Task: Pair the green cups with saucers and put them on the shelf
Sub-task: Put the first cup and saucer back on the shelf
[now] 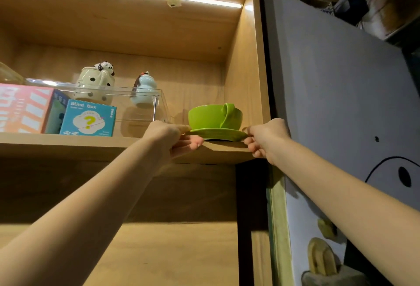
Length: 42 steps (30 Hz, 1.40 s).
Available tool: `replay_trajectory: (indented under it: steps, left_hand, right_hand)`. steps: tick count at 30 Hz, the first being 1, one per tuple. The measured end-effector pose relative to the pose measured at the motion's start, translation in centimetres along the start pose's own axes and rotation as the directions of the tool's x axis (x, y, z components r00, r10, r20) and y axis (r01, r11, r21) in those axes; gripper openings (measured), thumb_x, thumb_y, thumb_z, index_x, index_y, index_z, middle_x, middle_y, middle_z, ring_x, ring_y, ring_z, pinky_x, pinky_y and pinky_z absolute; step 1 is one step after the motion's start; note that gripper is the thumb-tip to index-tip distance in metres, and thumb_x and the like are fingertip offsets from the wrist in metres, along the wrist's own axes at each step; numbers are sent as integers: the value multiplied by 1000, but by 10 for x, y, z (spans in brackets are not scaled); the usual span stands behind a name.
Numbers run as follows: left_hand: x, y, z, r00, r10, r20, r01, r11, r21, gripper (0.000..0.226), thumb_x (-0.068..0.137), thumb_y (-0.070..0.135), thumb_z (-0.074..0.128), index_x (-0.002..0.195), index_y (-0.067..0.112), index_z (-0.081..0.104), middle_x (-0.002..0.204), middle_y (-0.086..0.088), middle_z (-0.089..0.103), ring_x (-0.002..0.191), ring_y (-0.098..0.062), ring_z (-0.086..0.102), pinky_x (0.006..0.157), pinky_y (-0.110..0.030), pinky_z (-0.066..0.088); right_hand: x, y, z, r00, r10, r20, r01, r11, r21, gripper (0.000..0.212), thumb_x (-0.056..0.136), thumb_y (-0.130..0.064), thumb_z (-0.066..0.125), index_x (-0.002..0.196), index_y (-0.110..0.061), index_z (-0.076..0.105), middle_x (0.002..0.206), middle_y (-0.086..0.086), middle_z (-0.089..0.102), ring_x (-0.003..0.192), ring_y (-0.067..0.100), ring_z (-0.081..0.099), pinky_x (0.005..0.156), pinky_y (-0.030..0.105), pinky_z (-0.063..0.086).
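Observation:
A green cup (211, 116) stands upright on a green saucer (218, 133), its handle turned toward me. The saucer sits at the right end of the wooden shelf (91, 147), partly over the front edge. My left hand (172, 138) grips the saucer's left rim, thumb on top and fingers underneath. My right hand (264, 138) pinches the saucer's right rim the same way. Both arms reach up from below.
Left of the cup stands a clear plastic bin (145, 106) with a panda teapot (96, 82) and a pale blue gourd figure (144, 89) behind it. A teal blind box (87, 118) and a pink box (22, 108) sit further left. The cabinet's side wall (245, 76) is close on the right.

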<state>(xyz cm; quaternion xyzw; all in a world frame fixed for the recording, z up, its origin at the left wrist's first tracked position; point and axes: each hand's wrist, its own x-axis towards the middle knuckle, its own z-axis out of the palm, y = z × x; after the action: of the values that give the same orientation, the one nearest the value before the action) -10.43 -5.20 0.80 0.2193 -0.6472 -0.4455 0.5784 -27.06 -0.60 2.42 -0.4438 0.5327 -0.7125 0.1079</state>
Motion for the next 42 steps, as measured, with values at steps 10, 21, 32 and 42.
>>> replay_trajectory:
  steps: [10,21,32,42]
  left_hand:
    - [-28,-39,-7,680,729,79,-493,375,785,44,88,24,43,131,15,46,128,-5,56,113,-13,53,98,-24,37]
    - [-13,-69,1,693,687,217,-325,30,945,76,76,52,16,144,21,9,153,4,20,142,-12,9,114,-38,-4]
    - [-11,-69,5,691,687,224,-303,-7,953,75,76,48,26,144,19,18,151,-1,32,142,-18,21,113,-36,-1]
    - [-22,-41,1,874,387,294,-305,-34,952,82,85,45,40,144,19,-11,156,0,-12,143,-14,-13,116,-38,-5]
  right_hand:
    - [-35,43,-22,747,-647,149,654,679,-333,40,99,-18,33,137,-17,42,137,-1,50,128,10,42,101,18,30]
    - [-23,70,-14,712,-601,363,658,391,-644,65,86,-44,13,148,-27,5,158,-11,9,140,-5,-1,117,30,-11]
    - [-18,67,-9,726,-601,334,600,317,-735,54,95,-34,22,148,-22,14,157,-5,21,145,9,11,120,38,-5]
    - [-31,64,-22,767,-465,442,595,258,-761,64,96,-33,28,147,-20,-8,159,-2,-10,145,10,-11,119,39,-8]
